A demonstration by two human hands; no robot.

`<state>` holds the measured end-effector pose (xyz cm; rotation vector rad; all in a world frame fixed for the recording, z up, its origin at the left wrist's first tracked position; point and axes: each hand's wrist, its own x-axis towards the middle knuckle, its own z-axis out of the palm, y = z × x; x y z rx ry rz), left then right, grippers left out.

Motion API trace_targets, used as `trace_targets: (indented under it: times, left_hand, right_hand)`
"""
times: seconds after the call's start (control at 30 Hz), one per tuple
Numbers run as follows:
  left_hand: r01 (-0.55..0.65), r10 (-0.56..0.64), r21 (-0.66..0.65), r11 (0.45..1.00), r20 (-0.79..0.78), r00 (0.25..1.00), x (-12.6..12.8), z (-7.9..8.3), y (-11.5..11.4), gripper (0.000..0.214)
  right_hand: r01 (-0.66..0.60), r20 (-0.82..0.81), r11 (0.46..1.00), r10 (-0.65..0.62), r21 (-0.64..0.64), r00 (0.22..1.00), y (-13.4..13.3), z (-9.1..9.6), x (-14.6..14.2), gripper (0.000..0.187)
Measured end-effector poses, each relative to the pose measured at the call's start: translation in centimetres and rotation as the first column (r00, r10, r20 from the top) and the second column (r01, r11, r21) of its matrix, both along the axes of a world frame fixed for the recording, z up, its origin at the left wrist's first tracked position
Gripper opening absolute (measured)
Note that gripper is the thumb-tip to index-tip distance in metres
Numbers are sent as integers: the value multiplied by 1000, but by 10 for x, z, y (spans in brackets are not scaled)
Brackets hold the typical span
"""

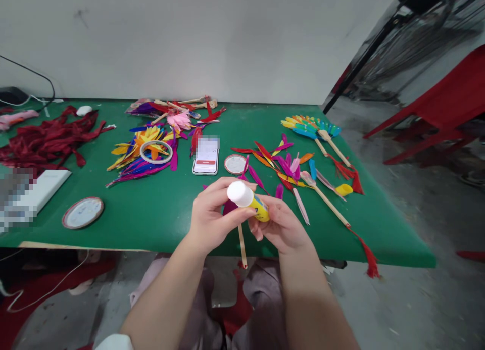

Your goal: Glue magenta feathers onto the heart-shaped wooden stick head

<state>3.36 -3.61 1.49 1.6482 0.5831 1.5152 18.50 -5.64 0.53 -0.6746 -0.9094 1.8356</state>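
Both my hands are closed around a glue stick [260, 208] with a yellow label and a white end tilted up toward me. My left hand [212, 213] pinches it near the white end. My right hand [282, 221] grips the lower, yellow part. Beneath my hands, a wooden stick [242, 246] extends past the table's front edge, its upper part hidden. Some purple feathers [229, 206] show between my fingers. Loose coloured feathers [290, 163] lie just beyond my right hand, close to a tasselled wooden stick [329, 204] and a yellow cap-like piece [344, 190].
On the green table [151, 229] are a phone [205, 158], a round lid [235, 164], another lid [82, 212], a tape roll [156, 152] on feathers, and dark red ribbon [49, 140]. Finished feather fans [316, 130] lie back right. A red chair [443, 107] stands at right.
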Motion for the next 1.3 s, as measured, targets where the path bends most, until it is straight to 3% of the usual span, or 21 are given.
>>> trace_targets:
  times: [0.37,0.63,0.73,0.8,0.9,1.0,1.07,1.13,1.23,1.3]
  left_hand:
    - [-53,53,8,999,-36,998,0,0,1,19]
    - [-120,134,187,975,-67,989,0,3,3,24]
    - [-109,161,294,950,-159,974,-2,7,4,37]
    - [-96,173,320,942,-222,960,-3,6,6,43]
    - [-178,223,203,963,-226,948,-4,3,7,34]
    - [-244,250,66,967,-109,962,-4,2,6,22]
    - [-205,205,11,979,-33,978,-3,6,6,22]
    - [-162,163,-38,986,12,987,-1,15,6,36]
    - [-86,90,-140,986,20,996,4,33,10,58]
    - [10,-9,-212,977,6,1000,8,43,11,51]
  right_hand:
    - [-36,34,999,37,-31,999,1,-1,-3,43]
    - [62,-193,988,-90,-144,977,-3,-11,-19,47]
    - [208,-206,955,-251,-209,946,0,-6,-22,41]
    - [345,-247,909,-398,-232,883,3,0,-17,34]
    - [464,-393,852,-524,-243,756,7,11,0,28]
    - [407,-504,866,-500,-289,704,10,23,18,30]
    - [338,-558,900,-435,-275,707,12,32,26,31]
    - [289,-576,930,-368,-228,729,14,44,30,31]
    - [295,-555,943,-329,-152,764,19,63,30,31]
    - [320,-550,941,-324,-106,770,21,73,30,30]
